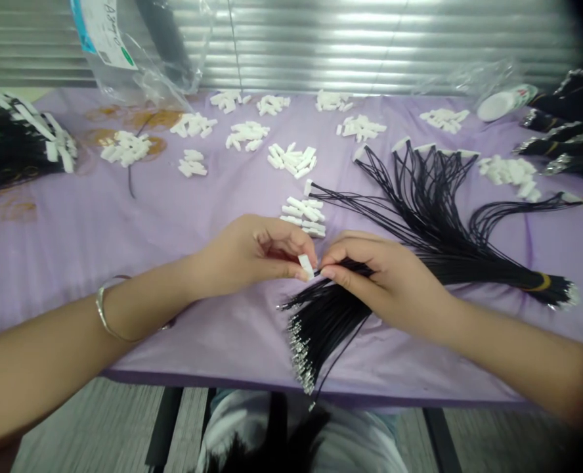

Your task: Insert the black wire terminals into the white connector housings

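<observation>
Between the thumb and fingers of my left hand (257,256) is a small white connector housing (306,265). My right hand (385,279) pinches a black wire close to its end, right at the housing; whether the end sits inside cannot be made out. Below my right hand a thick bunch of black wires (335,328) fans out, with silvery metal tips toward the table's front edge. Further right, the bundle carries white housings on several groups of wires (410,197), and a yellow band (538,282) ties it near its far end.
Several piles of white housings (291,159) lie across the purple tablecloth (197,197). More black wire bundles lie at the left (10,138) and right (567,125) edges. A clear plastic bag (148,59) stands at the back against the blinds, and a white round container (503,103) lies back right.
</observation>
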Demonstrator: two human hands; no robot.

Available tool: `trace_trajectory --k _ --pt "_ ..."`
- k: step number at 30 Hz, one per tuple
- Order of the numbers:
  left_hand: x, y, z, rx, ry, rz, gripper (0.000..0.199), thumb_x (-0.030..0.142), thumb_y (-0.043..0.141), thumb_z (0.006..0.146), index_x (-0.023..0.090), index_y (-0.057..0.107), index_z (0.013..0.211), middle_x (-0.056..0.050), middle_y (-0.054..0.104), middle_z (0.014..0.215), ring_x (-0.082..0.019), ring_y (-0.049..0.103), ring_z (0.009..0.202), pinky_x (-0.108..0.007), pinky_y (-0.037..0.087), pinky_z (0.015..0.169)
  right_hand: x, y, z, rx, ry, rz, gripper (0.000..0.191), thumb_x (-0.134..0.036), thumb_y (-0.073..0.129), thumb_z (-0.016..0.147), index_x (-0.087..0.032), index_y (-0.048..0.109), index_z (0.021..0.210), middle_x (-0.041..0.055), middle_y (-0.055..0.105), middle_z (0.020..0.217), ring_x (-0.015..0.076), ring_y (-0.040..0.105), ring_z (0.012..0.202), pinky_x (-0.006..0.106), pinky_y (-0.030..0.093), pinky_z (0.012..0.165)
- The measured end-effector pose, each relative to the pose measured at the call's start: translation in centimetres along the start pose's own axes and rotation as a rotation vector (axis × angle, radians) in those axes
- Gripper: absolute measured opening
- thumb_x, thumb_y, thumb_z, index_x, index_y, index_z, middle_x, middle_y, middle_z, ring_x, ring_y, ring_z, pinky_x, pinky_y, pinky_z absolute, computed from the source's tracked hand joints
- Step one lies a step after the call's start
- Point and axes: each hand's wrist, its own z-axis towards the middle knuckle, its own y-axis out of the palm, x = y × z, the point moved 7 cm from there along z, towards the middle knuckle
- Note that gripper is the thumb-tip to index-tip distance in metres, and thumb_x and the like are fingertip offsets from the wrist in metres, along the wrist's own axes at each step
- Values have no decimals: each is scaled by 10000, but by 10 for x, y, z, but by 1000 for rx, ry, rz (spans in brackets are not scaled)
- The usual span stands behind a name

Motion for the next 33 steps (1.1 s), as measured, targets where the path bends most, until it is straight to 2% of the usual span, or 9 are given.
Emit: trace_trajectory --k 2,6,12,19,22,25,27,30,33 --pt "0 1 1 16 11 50 85 173 694 711 142 661 783 -12 686 763 -94 631 733 -164 481 714 1 0 0 10 6 22 90 -184 521 847 -161 591 794 24 603 780 117 533 729 239 415 666" --pt "-5 1 5 31 9 -9 93 179 695 712 145 644 783 -4 675 739 -95 629 714 -180 484 720 4 -1 -1 61 46 54 87 -190 533 840 -160 581 774 14 593 744 111 528 696 233 406 648" --pt "-10 3 8 -40 1 -66 79 165 702 705 147 658 768 7 658 721 -77 607 695 -164 475 708 5 3 0 32 77 97 91 -189 547 828 -160 606 765 6 622 773 107 553 717 228 417 673" --pt "-8 4 6 -21 26 -95 94 142 695 709 144 655 795 5 655 758 -80 610 742 -168 479 748 7 4 3 15 92 98 101 -205 557 827 -169 623 760 -5 626 754 101 556 692 228 424 651" --pt "-2 5 6 -22 46 -150 110 109 677 720 146 646 820 3 651 777 -86 604 764 -187 480 776 0 -2 2 25 4 -10 104 -217 543 839 -171 620 787 20 616 777 120 555 708 251 432 652" --pt "4 1 7 35 72 -234 129 104 630 764 160 636 880 7 645 782 -90 607 748 -213 489 786 -20 -20 -5 216 -197 -272 90 -213 577 813 -174 624 879 78 598 901 188 552 872 324 422 785" --pt "2 -5 8 105 70 -303 151 118 614 780 177 639 917 15 643 799 -92 618 744 -225 499 791 -30 -21 -10 257 -310 -396 113 -187 583 802 -171 623 907 99 578 942 211 535 921 346 408 820" --pt "-7 -13 11 176 65 -391 185 118 622 774 189 650 942 23 649 833 -99 638 764 -223 519 780 -27 0 -8 20 -341 -400 112 -185 531 839 -155 629 884 91 571 912 189 537 862 325 430 766" --pt "-14 -16 15 177 80 -414 196 104 614 780 178 657 957 17 659 838 -100 650 763 -212 532 764 -18 19 -2 -181 -271 -305 126 -214 524 854 -157 635 861 66 577 884 167 535 828 321 430 779"
